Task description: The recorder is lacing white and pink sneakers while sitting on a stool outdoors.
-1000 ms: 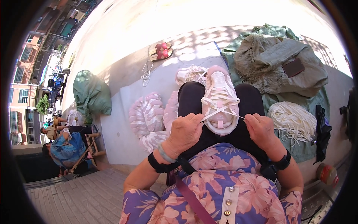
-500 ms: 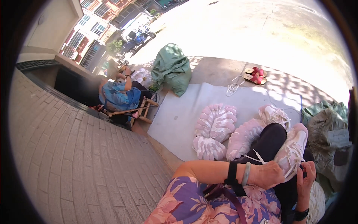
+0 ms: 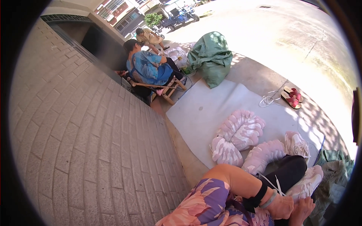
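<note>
A pale pink and white sneaker (image 3: 308,184) lies tilted across my lap, beside my black-clad knee. My left hand (image 3: 281,208) is closed at the sneaker's near end, and a white shoelace (image 3: 278,184) sticks out from beside its fingers. Right against it, my right hand (image 3: 302,209) has its fingers curled in; whatever they pinch is hidden. Beyond my knee stands another laced sneaker (image 3: 296,145). Curved rows of nested pink and white shoe pieces (image 3: 241,130) lie on the grey sheet (image 3: 203,109).
Red sandals (image 3: 291,98) and a loose white lace (image 3: 268,100) are at the sheet's far right. A stuffed green sack (image 3: 211,58) stands at its far edge. A person in blue (image 3: 149,67) sits on a bamboo chair (image 3: 171,90) along the brick wall (image 3: 94,132). More sacks (image 3: 332,180) lie at right.
The view has swung left, so the scene sits further right and lower. My right hand has come in against my left; before, they were apart at the sneaker's laces.
</note>
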### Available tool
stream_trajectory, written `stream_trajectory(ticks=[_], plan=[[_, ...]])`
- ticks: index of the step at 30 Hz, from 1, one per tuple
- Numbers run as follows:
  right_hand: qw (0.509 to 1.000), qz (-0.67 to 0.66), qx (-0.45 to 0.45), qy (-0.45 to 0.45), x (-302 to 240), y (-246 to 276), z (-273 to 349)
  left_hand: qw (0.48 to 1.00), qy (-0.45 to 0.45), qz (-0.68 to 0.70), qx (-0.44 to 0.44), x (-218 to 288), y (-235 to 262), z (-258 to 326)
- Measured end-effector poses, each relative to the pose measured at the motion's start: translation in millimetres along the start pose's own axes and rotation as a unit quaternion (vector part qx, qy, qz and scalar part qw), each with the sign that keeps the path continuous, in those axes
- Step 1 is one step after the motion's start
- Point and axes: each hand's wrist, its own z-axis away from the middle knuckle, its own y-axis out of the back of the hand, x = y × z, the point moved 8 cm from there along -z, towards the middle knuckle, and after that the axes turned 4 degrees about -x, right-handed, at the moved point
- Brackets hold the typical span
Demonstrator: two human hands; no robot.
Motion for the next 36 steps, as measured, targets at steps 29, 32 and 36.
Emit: stream_trajectory(ticks=[29,32,36], plan=[[0.97,0.015,0.226,-0.089,76.8,50.6,26.1,0.987,0.083,-0.136,0.037,-39.7,113.5,32.6],[0.964,0.037,0.241,-0.109,81.9,59.5,55.8,0.982,0.088,-0.166,0.015,-48.9,120.0,43.1],[0.961,0.024,0.231,-0.15,92.9,56.7,106.2,0.973,0.095,-0.21,-0.011,-68.7,108.6,69.5]])
